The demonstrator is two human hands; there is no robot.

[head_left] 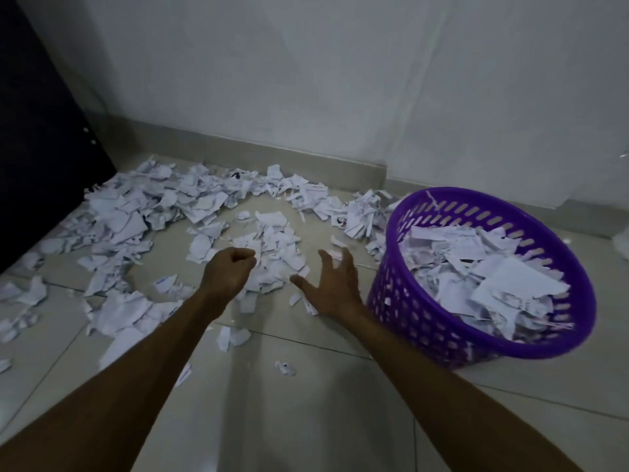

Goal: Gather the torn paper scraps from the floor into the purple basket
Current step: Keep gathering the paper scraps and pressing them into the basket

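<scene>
**A:** Any writing legible on the torn white paper scraps (269, 253)?

**B:** None. Faint print marks show on a few pieces, too blurred to read. The round purple perforated plastic basket (422, 321) carries no visible label.

**A:** Where do the scraps lie?

**B:** In a wide band across the pale tiled floor (306, 420), from the dark cabinet (37, 158) on the left to the basket on the right, with a small heap between the 2 hands. More scraps fill the basket, which stands tilted toward the camera.

**A:** And the hands?

**B:** The left hand (229, 270) is curled into a loose fist at the heap's near left edge; whether it holds paper cannot be told. The right hand (332, 287) has fingers and thumb spread wide over the heap's right side, just beside the basket wall.

**A:** What is cut off?

**B:** Both forearms run out of the bottom edge, the cabinet out of the left, and a pale object (621, 241) is clipped at the right edge.

**A:** Open room?

**B:** Bare tile lies near the camera between the arms; the grey wall (340, 80) and its skirting close off the far side.
</scene>
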